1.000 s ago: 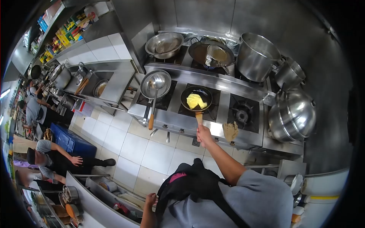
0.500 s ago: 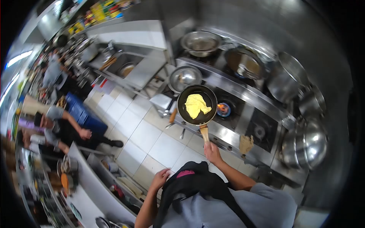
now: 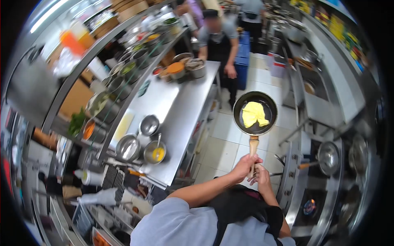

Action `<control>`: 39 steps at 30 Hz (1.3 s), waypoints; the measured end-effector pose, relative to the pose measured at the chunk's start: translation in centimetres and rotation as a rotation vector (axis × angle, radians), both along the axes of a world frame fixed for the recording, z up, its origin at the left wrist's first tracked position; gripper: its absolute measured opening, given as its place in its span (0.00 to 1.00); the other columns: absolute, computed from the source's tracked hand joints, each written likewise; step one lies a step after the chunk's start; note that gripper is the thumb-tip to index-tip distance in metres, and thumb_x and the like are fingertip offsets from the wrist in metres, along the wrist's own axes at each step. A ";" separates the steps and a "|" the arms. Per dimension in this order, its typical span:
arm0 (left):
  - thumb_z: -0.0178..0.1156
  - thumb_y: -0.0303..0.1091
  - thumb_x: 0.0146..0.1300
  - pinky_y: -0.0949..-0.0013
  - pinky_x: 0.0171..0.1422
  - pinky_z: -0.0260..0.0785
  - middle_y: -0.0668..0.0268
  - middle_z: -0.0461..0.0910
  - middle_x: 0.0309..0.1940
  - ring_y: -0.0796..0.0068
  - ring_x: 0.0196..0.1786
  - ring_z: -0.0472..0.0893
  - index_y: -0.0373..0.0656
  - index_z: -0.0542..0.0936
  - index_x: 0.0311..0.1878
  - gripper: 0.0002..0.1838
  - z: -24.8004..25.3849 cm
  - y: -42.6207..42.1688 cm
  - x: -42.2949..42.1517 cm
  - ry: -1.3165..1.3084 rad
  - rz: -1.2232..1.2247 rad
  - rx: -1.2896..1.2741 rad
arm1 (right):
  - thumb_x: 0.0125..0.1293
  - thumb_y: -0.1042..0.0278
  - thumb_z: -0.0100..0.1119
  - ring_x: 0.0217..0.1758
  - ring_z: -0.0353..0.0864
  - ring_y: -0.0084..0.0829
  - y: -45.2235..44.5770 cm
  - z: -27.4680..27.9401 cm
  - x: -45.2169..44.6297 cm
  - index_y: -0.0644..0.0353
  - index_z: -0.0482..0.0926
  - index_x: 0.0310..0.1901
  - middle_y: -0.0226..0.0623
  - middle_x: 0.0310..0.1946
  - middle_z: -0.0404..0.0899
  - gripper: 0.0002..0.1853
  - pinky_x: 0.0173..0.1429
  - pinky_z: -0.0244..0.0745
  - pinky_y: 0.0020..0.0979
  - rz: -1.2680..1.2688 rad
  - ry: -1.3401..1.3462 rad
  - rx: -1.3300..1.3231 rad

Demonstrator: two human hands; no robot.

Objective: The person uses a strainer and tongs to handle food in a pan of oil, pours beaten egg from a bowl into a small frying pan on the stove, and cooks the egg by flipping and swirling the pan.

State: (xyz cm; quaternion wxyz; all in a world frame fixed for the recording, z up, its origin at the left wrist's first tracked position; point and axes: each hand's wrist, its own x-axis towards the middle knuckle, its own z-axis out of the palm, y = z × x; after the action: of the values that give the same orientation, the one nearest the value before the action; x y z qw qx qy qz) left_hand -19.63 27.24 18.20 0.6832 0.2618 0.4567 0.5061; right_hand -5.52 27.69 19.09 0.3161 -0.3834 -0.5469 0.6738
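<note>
A black frying pan (image 3: 239, 123) with a wooden handle is held out in front of me over the floor. Inside it lies a folded yellow piece that looks like an omelette (image 3: 253, 114). My left hand (image 3: 243, 167) is closed around the handle. At the handle's lower end is my right hand (image 3: 262, 178), its fingers curled against the wood just below the left; part of its grip is hidden.
To the left, a steel worktable (image 3: 172, 110) bears metal bowls, one with yellow liquid (image 3: 158, 154). A stove (image 3: 316, 186) with a lit burner (image 3: 310, 207) and a wok (image 3: 328, 158) stands at right. Ahead, a person (image 3: 219, 41) stands near a blue bin (image 3: 243, 61).
My view and body have turned left, from the stove toward the worktable and aisle. The pan was in my right hand alone; now my left hand has taken hold of its handle.
</note>
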 end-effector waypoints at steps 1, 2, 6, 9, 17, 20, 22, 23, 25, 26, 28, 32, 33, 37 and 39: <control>0.48 0.47 0.71 0.71 0.34 0.75 0.67 0.76 0.31 0.77 0.28 0.77 0.45 0.74 0.43 0.15 -1.1 0.2 -1.4 -0.040 0.209 0.036 | 0.73 0.50 0.27 0.23 0.78 0.30 0.1 -0.4 -0.2 0.66 0.73 0.41 0.40 0.28 0.79 0.27 0.27 0.73 0.27 0.030 -0.024 -0.032; 0.49 0.45 0.71 0.69 0.33 0.75 0.67 0.76 0.32 0.74 0.27 0.78 0.46 0.73 0.40 0.13 -0.4 -0.2 -4.0 -0.167 0.311 -0.007 | 0.73 0.50 0.29 0.25 0.79 0.31 0.2 -1.0 -0.1 0.66 0.74 0.43 0.41 0.32 0.80 0.27 0.28 0.74 0.27 0.047 -0.051 -0.063; 0.52 0.45 0.69 0.77 0.15 0.54 0.77 0.62 0.17 0.87 0.13 0.58 0.51 0.68 0.33 0.11 0.2 -3.6 -17.4 -0.225 0.536 -0.088 | 0.72 0.43 0.31 0.28 0.78 0.31 0.7 -8.0 2.2 0.64 0.74 0.46 0.41 0.37 0.79 0.30 0.27 0.74 0.28 0.072 -0.166 -0.230; 0.51 0.42 0.69 0.77 0.14 0.53 0.76 0.61 0.15 0.86 0.12 0.59 0.51 0.68 0.31 0.11 -2.8 -6.1 -29.4 -0.062 0.793 -0.062 | 0.73 0.43 0.34 0.28 0.79 0.30 0.2 -12.8 4.9 0.63 0.74 0.47 0.41 0.37 0.81 0.28 0.29 0.75 0.28 -0.027 -0.220 -0.417; 0.52 0.40 0.64 0.63 0.25 0.68 0.58 0.76 0.22 0.68 0.23 0.77 0.35 0.75 0.31 0.16 -5.3 -14.2 -57.5 0.880 1.099 -0.700 | 0.72 0.45 0.36 0.25 0.78 0.28 1.1 -14.4 3.0 0.63 0.74 0.47 0.40 0.35 0.80 0.26 0.27 0.75 0.27 -0.154 -0.379 -0.540; 0.51 0.35 0.57 0.57 0.43 0.72 0.43 0.80 0.34 0.49 0.38 0.81 0.25 0.78 0.38 0.18 -7.9 -17.3 -65.4 1.293 0.890 -0.862 | 0.72 0.52 0.40 0.26 0.77 0.26 3.1 -13.5 -2.9 0.62 0.75 0.47 0.39 0.37 0.80 0.21 0.28 0.73 0.25 -0.025 -0.383 -0.507; 0.50 0.34 0.54 0.57 0.50 0.70 0.41 0.80 0.38 0.46 0.45 0.80 0.26 0.78 0.38 0.18 -10.5 -19.3 -69.4 1.124 1.077 -0.828 | 0.71 0.55 0.44 0.27 0.76 0.24 4.2 -13.3 -8.4 0.62 0.75 0.47 0.37 0.36 0.80 0.18 0.30 0.72 0.24 0.133 -0.347 -0.456; 0.53 0.34 0.52 0.57 0.37 0.67 0.46 0.77 0.29 0.53 0.33 0.78 0.28 0.77 0.32 0.14 -11.2 -20.4 -70.8 1.259 0.996 -0.835 | 0.71 0.56 0.45 0.28 0.76 0.23 4.6 -13.0 -11.9 0.62 0.75 0.47 0.36 0.35 0.80 0.17 0.31 0.72 0.23 0.227 -0.338 -0.401; 0.56 0.33 0.52 0.57 0.26 0.64 0.51 0.76 0.21 0.57 0.24 0.77 0.27 0.76 0.27 0.14 -11.3 -21.5 -71.3 1.466 0.850 -0.874 | 0.71 0.56 0.48 0.28 0.76 0.22 5.2 -13.0 -19.3 0.62 0.77 0.44 0.34 0.37 0.80 0.16 0.31 0.72 0.23 0.455 -0.349 -0.296; 0.56 0.33 0.52 0.57 0.26 0.64 0.51 0.76 0.21 0.57 0.24 0.77 0.27 0.76 0.27 0.14 -11.3 -21.7 -71.1 1.469 0.844 -0.888 | 0.68 0.54 0.53 0.32 0.78 0.26 5.4 -12.8 -23.2 0.63 0.78 0.42 0.38 0.33 0.82 0.17 0.37 0.73 0.29 0.571 -0.387 -0.165; 0.56 0.37 0.56 0.57 0.26 0.65 0.51 0.77 0.22 0.57 0.24 0.77 0.26 0.77 0.32 0.17 -11.6 -21.9 -70.8 1.540 0.925 -0.999 | 0.65 0.49 0.56 0.34 0.80 0.32 4.9 -12.9 -30.9 0.62 0.78 0.40 0.43 0.32 0.82 0.21 0.40 0.73 0.34 0.636 -0.352 0.255; 0.56 0.41 0.60 0.60 0.20 0.63 0.56 0.75 0.18 0.62 0.20 0.76 0.31 0.76 0.29 0.18 -10.4 -21.9 -67.7 1.365 1.203 -0.952 | 0.54 0.33 0.60 0.47 0.80 0.40 2.3 -16.4 -44.4 0.65 0.76 0.48 0.50 0.46 0.78 0.37 0.51 0.74 0.38 0.673 -0.417 0.183; 0.56 0.42 0.62 0.63 0.20 0.64 0.58 0.75 0.19 0.64 0.19 0.75 0.31 0.75 0.31 0.19 -8.7 -21.1 -66.3 1.141 1.262 -0.929 | 0.53 0.32 0.60 0.51 0.78 0.43 1.4 -16.7 -46.7 0.65 0.76 0.48 0.50 0.45 0.78 0.38 0.55 0.72 0.39 0.616 -0.417 0.133; 0.55 0.44 0.65 0.72 0.12 0.53 0.70 0.65 0.15 0.79 0.11 0.64 0.41 0.71 0.27 0.17 -5.5 -19.6 -62.5 0.755 1.406 -0.810 | 0.51 0.39 0.65 0.46 0.79 0.45 -1.0 -17.7 -51.5 0.64 0.76 0.41 0.49 0.40 0.79 0.31 0.50 0.73 0.41 0.611 -0.485 0.149; 0.54 0.43 0.65 0.73 0.12 0.53 0.71 0.65 0.14 0.80 0.12 0.64 0.43 0.70 0.26 0.16 -5.8 -20.5 -62.0 0.647 1.466 -0.687 | 0.52 0.43 0.65 0.43 0.80 0.45 -1.6 -18.1 -52.4 0.64 0.77 0.39 0.49 0.37 0.80 0.28 0.47 0.73 0.41 0.620 -0.447 0.164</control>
State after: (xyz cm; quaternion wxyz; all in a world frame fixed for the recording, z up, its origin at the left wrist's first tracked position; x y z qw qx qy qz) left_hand -81.60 6.69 12.44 0.0630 -0.1876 0.8091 0.5534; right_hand -57.97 26.14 1.03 0.0000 -0.3107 -0.7444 0.5910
